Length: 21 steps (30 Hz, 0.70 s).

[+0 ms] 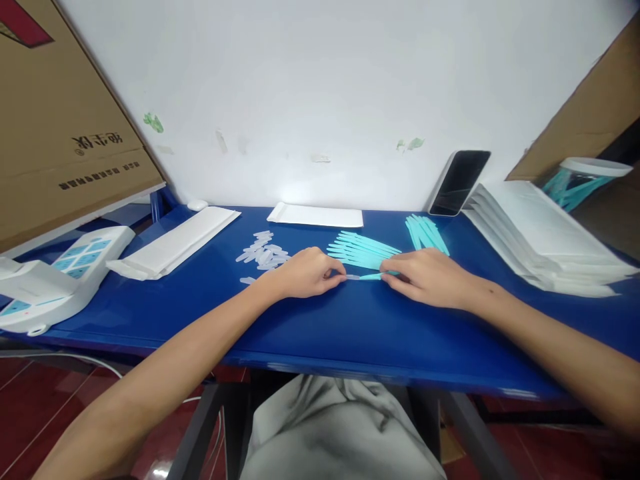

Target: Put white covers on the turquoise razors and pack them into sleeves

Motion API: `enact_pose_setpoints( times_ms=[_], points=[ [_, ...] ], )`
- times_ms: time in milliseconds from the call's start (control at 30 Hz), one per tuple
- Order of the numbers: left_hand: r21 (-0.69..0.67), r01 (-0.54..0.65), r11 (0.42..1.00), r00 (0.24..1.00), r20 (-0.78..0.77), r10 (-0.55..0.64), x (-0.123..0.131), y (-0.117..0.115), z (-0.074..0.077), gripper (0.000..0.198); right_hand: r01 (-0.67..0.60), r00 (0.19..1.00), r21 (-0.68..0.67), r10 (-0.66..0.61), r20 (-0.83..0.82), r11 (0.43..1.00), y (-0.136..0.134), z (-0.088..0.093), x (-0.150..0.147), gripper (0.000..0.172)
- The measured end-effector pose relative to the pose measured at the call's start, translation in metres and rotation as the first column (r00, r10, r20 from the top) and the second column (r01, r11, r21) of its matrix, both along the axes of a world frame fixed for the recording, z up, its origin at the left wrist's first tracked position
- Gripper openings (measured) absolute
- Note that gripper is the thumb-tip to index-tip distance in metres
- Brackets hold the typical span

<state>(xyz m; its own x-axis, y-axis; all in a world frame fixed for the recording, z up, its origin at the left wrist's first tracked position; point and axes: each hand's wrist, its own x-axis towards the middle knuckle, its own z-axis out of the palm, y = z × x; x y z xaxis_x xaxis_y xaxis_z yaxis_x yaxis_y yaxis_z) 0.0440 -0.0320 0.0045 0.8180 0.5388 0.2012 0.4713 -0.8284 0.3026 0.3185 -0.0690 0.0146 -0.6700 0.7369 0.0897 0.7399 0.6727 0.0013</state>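
Over the middle of the blue table, my left hand (pixel 314 272) is closed in a pinch on a small translucent plastic cap (pixel 353 277). Facing it, my right hand (pixel 425 275) pinches a slim turquoise plastic stick (pixel 370 277), whose tip meets or enters the cap; which of the two, I cannot tell. A fanned pile of turquoise sticks (pixel 363 248) lies just beyond my fingers, and a smaller bunch of sticks (pixel 426 233) is behind my right hand. Loose translucent caps (pixel 263 252) are scattered beyond my left forearm, some partly hidden by it.
White padded envelopes (pixel 180 241) lie at left and a white packet (pixel 316 215) by the wall. A phone (pixel 459 183) leans at back right, near stacked white envelopes (pixel 545 227) and a tub of sticks (pixel 583 180). A power strip (pixel 85 267) sits at far left.
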Motion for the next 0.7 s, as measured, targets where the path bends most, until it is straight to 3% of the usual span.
enact_pose_setpoints(
  times_ms=[400, 700],
  points=[
    [-0.067, -0.005, 0.998, 0.998, 0.059, 0.009, 0.0031, -0.0026, -0.0041, 0.021, -0.030, 1.000, 0.069, 0.029, 0.009, 0.997, -0.0002, -0.0018, -0.0016, 0.029],
    [0.007, 0.063, 0.998, 0.997, 0.047, -0.064, 0.0036, -0.0005, -0.0029, 0.019, -0.053, 0.995, 0.113, 0.043, 0.086, 0.992, -0.0004, -0.0024, -0.0031, 0.033]
  ],
)
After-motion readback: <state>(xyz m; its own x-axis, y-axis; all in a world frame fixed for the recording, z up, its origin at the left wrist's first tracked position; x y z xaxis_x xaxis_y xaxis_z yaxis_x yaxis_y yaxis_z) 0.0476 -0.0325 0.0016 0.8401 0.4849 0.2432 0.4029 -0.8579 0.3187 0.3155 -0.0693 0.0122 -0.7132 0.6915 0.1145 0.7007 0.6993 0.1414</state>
